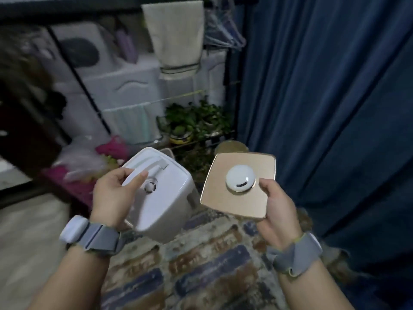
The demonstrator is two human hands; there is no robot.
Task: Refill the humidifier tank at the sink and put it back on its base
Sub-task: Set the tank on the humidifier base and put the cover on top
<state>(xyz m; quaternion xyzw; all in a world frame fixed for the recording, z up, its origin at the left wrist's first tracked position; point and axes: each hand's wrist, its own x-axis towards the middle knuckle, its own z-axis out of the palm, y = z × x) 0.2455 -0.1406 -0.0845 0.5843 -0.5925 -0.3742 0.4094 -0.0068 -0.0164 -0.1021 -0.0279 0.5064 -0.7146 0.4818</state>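
Both wrists are wearing grey bands; left hand point(114, 193) fingers are gripping the white humidifier tank point(159, 198) tilted, right hand point(279, 209) fingers pinching its gold lid point(223, 198) aside, probably for refilling.

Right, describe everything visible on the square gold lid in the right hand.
The square gold lid looks like matte metal-toned plastic with rounded corners. A round white nozzle cap with a dark slot sits at its centre. The lid is tilted, top face toward the camera, held in the air at its right edge by the right hand, apart from the white tank.
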